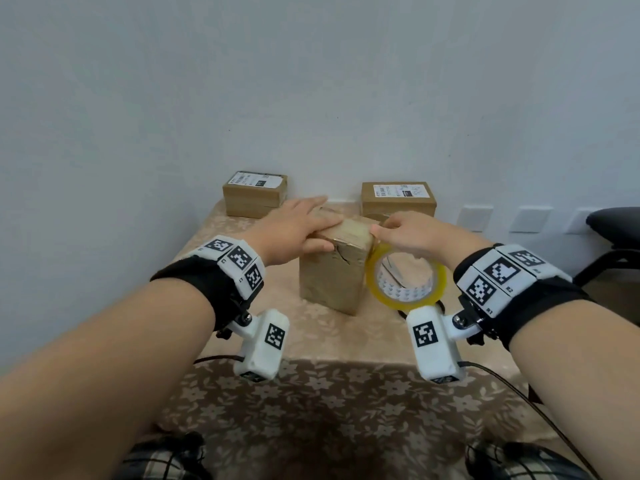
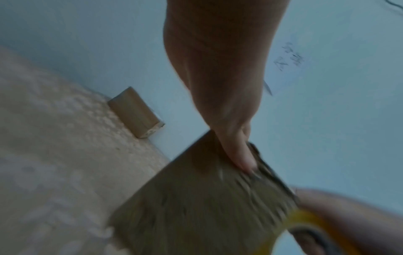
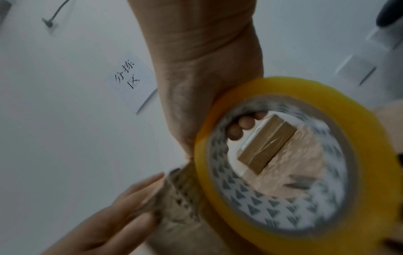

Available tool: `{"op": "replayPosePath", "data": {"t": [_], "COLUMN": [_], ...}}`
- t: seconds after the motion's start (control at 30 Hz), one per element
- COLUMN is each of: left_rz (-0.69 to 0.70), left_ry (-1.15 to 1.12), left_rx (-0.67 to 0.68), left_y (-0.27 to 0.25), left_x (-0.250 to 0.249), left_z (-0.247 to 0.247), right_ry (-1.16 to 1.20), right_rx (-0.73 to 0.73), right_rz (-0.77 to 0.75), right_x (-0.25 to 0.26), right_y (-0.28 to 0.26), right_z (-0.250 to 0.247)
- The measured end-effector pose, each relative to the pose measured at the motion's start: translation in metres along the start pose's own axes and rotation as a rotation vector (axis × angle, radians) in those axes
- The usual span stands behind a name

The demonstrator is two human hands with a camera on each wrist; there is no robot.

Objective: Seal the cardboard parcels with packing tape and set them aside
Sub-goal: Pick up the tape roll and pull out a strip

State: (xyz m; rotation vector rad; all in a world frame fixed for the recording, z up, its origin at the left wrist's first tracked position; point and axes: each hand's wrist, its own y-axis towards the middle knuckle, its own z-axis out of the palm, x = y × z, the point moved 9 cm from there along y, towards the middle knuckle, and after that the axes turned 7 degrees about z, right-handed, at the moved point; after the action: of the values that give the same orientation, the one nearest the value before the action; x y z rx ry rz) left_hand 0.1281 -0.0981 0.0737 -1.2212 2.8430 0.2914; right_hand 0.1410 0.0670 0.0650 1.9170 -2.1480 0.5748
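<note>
A crumpled brown cardboard parcel (image 1: 330, 271) stands upright in the middle of the table. My left hand (image 1: 298, 230) lies flat on its top with straight fingers, the thumb against the front face (image 2: 240, 155). My right hand (image 1: 401, 233) is at the parcel's top right corner, thumb and forefinger pinched there. It grips a yellow-edged roll of clear packing tape (image 1: 405, 277), which hangs beside the parcel's right face with the fingers curled through its core (image 3: 244, 124). The strip of tape itself is too faint to make out.
Two labelled cardboard boxes stand against the wall, one at the back left (image 1: 254, 194) and one at the back right (image 1: 398, 199). A floral cloth (image 1: 329, 344) covers the table. A dark chair (image 1: 613, 233) is off to the right. Cables trail from both wrist cameras.
</note>
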Motion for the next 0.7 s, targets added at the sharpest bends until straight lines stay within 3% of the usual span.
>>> {"op": "replayPosePath", "data": {"t": [0.1,0.2,0.33,0.47,0.6,0.7], "left_rz": [0.008,-0.096,-0.158,-0.200,-0.202,-0.197], "left_ry": [0.129,-0.150,-0.424,-0.653,-0.511,-0.440], "left_rx": [-0.106,-0.076,-0.052,-0.061,-0.215,-0.197], "left_y": [-0.001,-0.004,-0.007,-0.001,0.009,0.011], "left_x": [-0.006,-0.002,0.000,-0.004,-0.007,-0.003], "left_z": [-0.009,0.006,0.019,0.027,0.013,0.013], "right_ry": [0.241,0.446,0.428,0.527,0.702,0.818], "right_rx": [0.072,0.038,-0.125,-0.172,-0.205,-0.166], "right_rz": [0.024,0.050,0.010,-0.007,-0.061,-0.091], "right_x": [0.011,0.023,0.013,-0.010,-0.014,-0.012], "right_y": [-0.008,-0.015,-0.012,-0.010,-0.010,-0.009], "right_z": [0.015,0.025,0.020,0.016,0.017,0.023]}}
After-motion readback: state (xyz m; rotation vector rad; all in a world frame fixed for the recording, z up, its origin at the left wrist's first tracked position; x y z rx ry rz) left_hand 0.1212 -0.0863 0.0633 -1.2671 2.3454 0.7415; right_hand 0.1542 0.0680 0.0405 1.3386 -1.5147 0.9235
